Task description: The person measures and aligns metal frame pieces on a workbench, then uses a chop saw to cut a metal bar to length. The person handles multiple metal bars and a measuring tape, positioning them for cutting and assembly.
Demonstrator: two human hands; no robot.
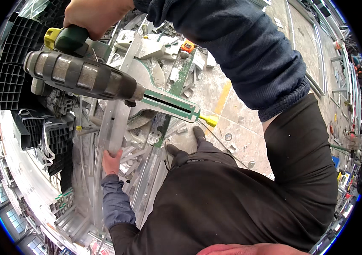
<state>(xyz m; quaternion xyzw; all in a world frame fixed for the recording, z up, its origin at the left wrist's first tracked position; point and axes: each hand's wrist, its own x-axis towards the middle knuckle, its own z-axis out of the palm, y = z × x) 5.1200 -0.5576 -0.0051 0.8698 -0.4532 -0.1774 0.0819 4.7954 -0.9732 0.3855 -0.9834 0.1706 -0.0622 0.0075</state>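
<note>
My right hand (98,17) is wrapped round the green handle of a mitre saw (77,75), with that arm stretched across the upper part of the view. The saw's dark, ribbed motor housing hides its blade. Below it, a green slotted arm (170,105) of the saw's table ends in a yellow knob (209,120). My left hand (112,162) grips the near end of a silver metal profile (118,131), which runs away from me under the saw head. Its far part shows again beside the saw's fence, partly hidden.
Offcuts and metal shavings (159,49) litter the bench around an orange tape measure (187,46). Stacks of dark square tubes (13,63) stand at the left, near long wrapped profiles (30,170). A thin cable (230,152) crosses the concrete floor (244,136) by my feet.
</note>
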